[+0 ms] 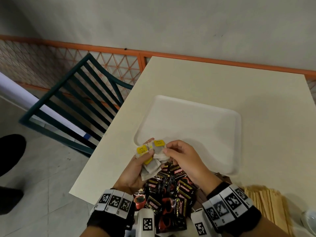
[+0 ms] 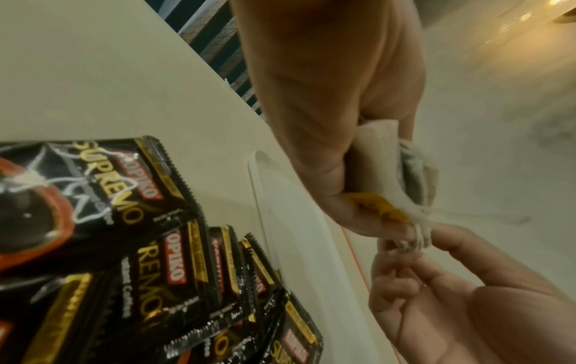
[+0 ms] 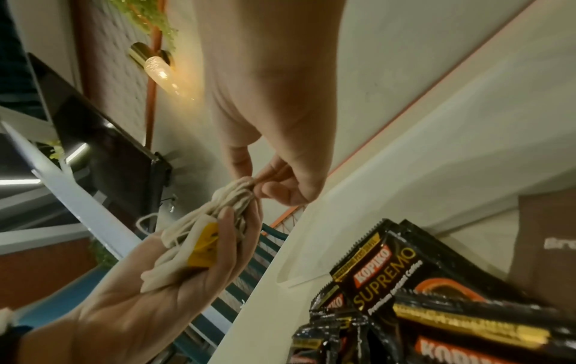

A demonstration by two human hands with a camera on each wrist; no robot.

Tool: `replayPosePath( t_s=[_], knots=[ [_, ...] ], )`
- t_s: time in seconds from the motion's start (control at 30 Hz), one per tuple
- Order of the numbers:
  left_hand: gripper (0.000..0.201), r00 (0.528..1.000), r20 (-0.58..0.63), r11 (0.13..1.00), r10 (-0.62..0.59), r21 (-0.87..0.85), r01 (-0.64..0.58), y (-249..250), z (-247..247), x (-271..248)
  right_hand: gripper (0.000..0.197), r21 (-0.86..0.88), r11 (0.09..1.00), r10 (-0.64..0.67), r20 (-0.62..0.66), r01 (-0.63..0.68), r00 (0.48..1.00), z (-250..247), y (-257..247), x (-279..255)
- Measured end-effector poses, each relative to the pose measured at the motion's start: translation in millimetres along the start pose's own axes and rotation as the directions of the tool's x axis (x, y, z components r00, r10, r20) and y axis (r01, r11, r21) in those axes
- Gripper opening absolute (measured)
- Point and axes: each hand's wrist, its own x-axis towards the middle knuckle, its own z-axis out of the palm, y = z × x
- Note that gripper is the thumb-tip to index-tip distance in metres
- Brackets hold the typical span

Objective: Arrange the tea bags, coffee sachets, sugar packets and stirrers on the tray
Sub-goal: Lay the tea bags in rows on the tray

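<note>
Several pale paper tea bags with yellow tags were held bunched in cupped left hand, just short of white plastic tray, likely for sorting. One bag was pinched by right hand fingertips, seemingly for separating. Three tags were counted. Black coffee sachets, roughly eight, were heaped nearer than tray; wooden stirrers, uncounted, were beside them.

Black wristbands, seemingly coded white blocks.
</note>
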Motion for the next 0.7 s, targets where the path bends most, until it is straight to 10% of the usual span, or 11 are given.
replayPosePath(
  t_s=[0.7],
  knots=[
    [0.045,0.994,0.026,0.958,0.108,0.265,-0.111,62.2,-44.3,77.9,0.014,0.146,0.988,0.071,-0.147,-0.049,0.987,27.9,-17.0,93.0]
  ],
)
